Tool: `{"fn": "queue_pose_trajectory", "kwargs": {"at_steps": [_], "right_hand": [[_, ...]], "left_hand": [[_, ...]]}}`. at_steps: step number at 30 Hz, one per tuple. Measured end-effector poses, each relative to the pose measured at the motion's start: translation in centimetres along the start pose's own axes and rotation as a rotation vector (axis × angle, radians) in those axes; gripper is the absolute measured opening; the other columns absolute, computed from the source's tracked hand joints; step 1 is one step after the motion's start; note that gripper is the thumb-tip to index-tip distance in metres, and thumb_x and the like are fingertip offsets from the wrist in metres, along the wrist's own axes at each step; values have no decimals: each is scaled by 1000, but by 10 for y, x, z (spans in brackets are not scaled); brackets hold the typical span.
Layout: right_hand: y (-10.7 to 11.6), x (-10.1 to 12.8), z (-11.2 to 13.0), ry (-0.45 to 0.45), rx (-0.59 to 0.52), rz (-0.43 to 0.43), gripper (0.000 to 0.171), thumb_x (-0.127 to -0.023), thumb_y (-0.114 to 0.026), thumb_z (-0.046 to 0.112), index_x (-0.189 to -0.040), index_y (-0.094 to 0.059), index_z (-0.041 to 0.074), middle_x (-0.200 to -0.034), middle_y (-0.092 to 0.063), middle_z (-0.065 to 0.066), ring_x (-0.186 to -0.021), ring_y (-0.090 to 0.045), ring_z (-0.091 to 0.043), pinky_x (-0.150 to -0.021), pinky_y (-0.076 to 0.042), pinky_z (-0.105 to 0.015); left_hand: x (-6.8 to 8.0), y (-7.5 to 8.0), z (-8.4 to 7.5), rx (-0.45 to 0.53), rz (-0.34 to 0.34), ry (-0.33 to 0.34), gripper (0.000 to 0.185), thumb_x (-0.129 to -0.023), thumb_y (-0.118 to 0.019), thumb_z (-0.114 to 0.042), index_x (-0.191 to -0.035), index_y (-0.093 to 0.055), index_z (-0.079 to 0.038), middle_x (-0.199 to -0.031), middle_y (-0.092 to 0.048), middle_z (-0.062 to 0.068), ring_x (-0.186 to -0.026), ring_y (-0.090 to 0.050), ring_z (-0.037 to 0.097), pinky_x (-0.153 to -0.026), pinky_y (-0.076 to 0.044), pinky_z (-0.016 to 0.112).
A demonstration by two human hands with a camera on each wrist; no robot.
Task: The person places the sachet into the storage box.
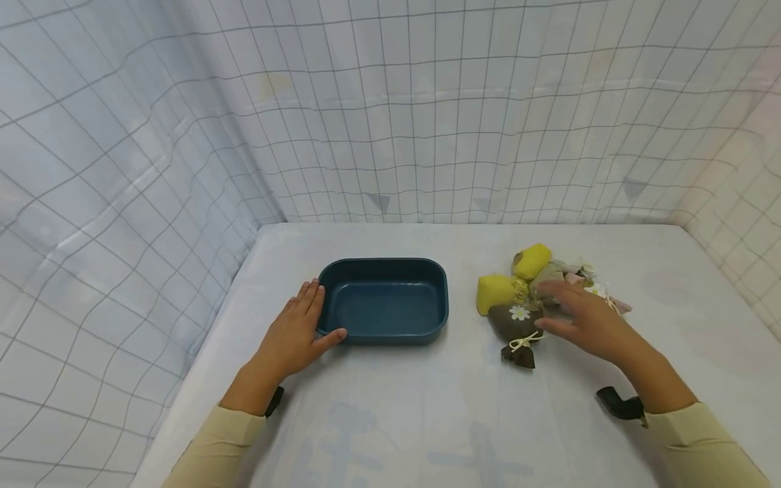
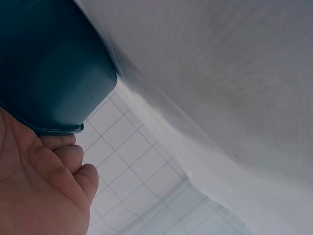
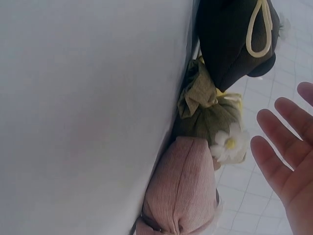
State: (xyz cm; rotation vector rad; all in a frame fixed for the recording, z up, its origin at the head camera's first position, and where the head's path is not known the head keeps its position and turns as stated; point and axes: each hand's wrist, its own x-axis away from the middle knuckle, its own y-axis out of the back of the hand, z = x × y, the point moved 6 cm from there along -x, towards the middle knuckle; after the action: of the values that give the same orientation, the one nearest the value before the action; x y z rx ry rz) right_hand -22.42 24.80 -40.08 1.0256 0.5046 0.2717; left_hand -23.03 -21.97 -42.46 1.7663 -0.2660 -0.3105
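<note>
A dark teal rectangular tray (image 1: 383,299) (image 2: 49,63) stands empty on the white table. My left hand (image 1: 297,333) (image 2: 44,186) lies flat beside its left end, thumb and fingertips touching the tray's wall. To the right lies a cluster of small cloth pouches: two yellow ones (image 1: 495,291), a dark brown one with a daisy (image 1: 517,324) (image 3: 234,39), an olive one (image 3: 208,115) and a pink one (image 3: 181,191). My right hand (image 1: 586,320) (image 3: 286,152) hovers over the cluster with straight, spread fingers, holding nothing.
The white table (image 1: 427,407) is walled on three sides by a white grid-patterned curtain (image 1: 390,122). The table's left edge runs close past my left forearm.
</note>
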Motion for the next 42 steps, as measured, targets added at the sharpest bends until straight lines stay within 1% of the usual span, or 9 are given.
{"fn": "queue_pose_trajectory", "kwargs": {"at_steps": [6, 9, 15, 20, 28, 35, 42], "right_hand": [[-5, -4, 5, 57, -35, -15, 60, -85, -81, 20, -135, -57, -2, -131, -61, -17, -119, -57, -38, -93, -47, -56], [-7, -5, 5, 64, -27, -14, 60, -84, -82, 20, -135, -57, -2, -132, -61, -17, -121, -56, -39, -94, -47, -57], [-13, -5, 3, 9, -40, 44, 62, -87, -79, 27, -138, -56, 1, -137, -57, -18, -128, -50, -41, -98, -45, -58], [-15, -6, 2, -37, -95, 71, 61, -90, -76, 30, -139, -55, 2, -138, -57, -18, -126, -52, -41, -96, -46, -58], [-20, -9, -1, -120, -130, 112, 63, -92, -72, 39, -141, -54, 5, -140, -55, -19, -124, -53, -42, -94, -46, -60], [-25, -12, -4, -155, -154, 149, 61, -93, -69, 42, -141, -55, 6, -140, -55, -18, -126, -51, -40, -96, -45, -59], [-28, -14, -6, -168, -213, 173, 60, -95, -68, 39, -141, -54, 2, -140, -55, -19, -129, -49, -41, -100, -43, -59]], "left_hand": [[0, 0, -1, 0, -1, 1, 102, -93, -51, -67, -157, -14, 5, -164, -8, 19, -151, -4, 33, -118, -15, 56], [0, 0, -1, 3, 5, 4, 102, -94, -50, -68, -157, -14, 4, -164, -7, 19, -151, -4, 33, -118, -15, 56], [0, 0, -2, -1, -1, 0, 102, -94, -50, -68, -156, -15, 5, -164, -8, 20, -151, -5, 33, -118, -15, 55], [0, 0, -1, -6, 4, 4, 102, -94, -50, -68, -156, -14, 5, -164, -8, 20, -151, -5, 33, -118, -15, 55], [1, 1, -2, -4, 4, 7, 102, -94, -50, -67, -156, -14, 5, -164, -7, 19, -151, -4, 33, -118, -14, 55], [1, 0, -1, -1, 4, 6, 102, -94, -50, -68, -156, -14, 5, -164, -7, 19, -151, -3, 33, -118, -14, 55], [0, 0, -1, -6, -2, 2, 102, -94, -49, -68, -156, -14, 5, -164, -8, 19, -151, -4, 33, -118, -14, 55]]}}
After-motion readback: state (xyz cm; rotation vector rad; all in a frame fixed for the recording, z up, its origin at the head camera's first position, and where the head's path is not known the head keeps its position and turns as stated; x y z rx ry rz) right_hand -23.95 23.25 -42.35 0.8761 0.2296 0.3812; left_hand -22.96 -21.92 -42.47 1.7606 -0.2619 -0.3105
